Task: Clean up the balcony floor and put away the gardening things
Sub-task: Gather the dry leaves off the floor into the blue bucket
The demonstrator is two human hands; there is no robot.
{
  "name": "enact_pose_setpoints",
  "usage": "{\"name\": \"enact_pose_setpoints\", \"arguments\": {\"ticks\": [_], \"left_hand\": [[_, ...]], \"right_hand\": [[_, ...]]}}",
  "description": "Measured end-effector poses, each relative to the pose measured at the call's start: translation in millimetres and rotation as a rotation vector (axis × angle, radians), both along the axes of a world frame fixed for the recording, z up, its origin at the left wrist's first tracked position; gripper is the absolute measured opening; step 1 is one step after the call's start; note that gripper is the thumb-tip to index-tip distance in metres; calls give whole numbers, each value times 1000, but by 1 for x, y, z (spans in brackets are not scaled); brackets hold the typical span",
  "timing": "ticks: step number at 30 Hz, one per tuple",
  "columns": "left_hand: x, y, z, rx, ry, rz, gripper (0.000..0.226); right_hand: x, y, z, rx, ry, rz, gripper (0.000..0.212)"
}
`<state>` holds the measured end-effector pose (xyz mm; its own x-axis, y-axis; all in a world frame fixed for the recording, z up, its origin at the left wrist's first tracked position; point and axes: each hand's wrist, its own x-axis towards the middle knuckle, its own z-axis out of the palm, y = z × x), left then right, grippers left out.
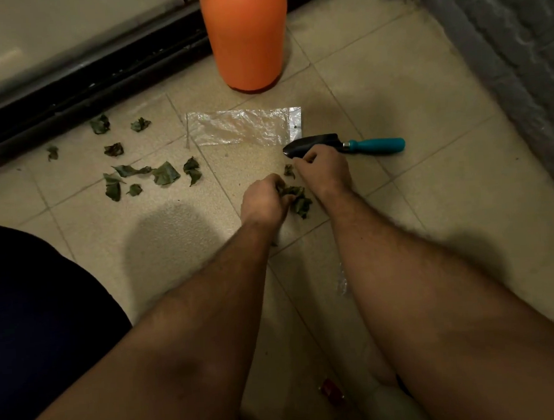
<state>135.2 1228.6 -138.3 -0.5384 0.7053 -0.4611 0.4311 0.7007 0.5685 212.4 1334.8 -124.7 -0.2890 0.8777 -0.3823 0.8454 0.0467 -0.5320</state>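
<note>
A clear plastic bag (244, 127) lies flat on the tiled floor (392, 99). My left hand (263, 199) grips a clump of dried green leaves (297, 200) over the bag. My right hand (323, 171) is beside it, fingers curled and pinching the bag's film near a small leaf (289, 170). A black trowel with a teal handle (375, 145) lies just beyond my right hand, its blade tip touching my knuckles. Several loose leaves (166, 173) are scattered on the tiles to the left.
An orange sprayer tank (245, 36) stands behind the bag. A dark sliding-door track (83, 82) runs along the far left. A grey textured wall (511, 33) is on the right. My dark-clothed knee (32, 306) is at the lower left, and something small and red (328, 389) lies near the bottom.
</note>
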Motion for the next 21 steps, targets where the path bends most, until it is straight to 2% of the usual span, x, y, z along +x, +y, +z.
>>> {"name": "enact_pose_setpoints", "arguments": {"ticks": [2, 7, 11, 16, 19, 21], "left_hand": [[0, 0, -1, -2, 51, 0, 15], [-5, -18, 11, 82, -23, 177, 16], [-12, -33, 16, 123, -81, 301, 16], [-16, -37, 15, 177, -144, 415, 12], [-12, -35, 17, 211, -178, 390, 21], [-10, -36, 18, 183, -176, 367, 21]], "right_hand": [[-5, -2, -2, -13, -25, 19, 25], [-19, -8, -7, -14, -151, 31, 31], [-27, -8, -8, -16, -249, 80, 28], [-26, -2, 0, -89, -93, 125, 18], [-19, 4, 8, -164, 52, 116, 29], [-13, 10, 12, -197, 83, 111, 20]]}}
